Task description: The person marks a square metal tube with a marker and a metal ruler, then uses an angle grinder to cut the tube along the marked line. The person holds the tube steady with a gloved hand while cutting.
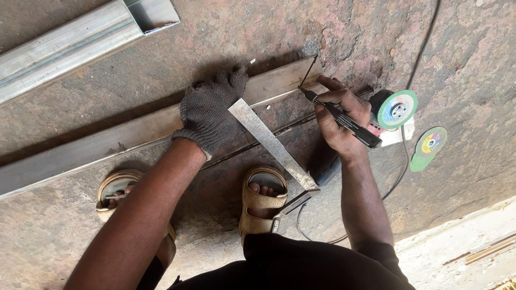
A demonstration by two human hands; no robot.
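Right hand [344,121] grip closed on black marker [341,118], tip on the steel tube [134,134] lying on the floor. Gloved left hand [210,110] presses flat on metal square [271,142] against the tube. Angle grinder [395,110] just beside right hand.

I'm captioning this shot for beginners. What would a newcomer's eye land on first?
The gloved left hand pressing a steel square on the long metal bar at centre. Beside it, the bare right hand holds a black marker tip-down on the bar. Right of that, green cutting discs.
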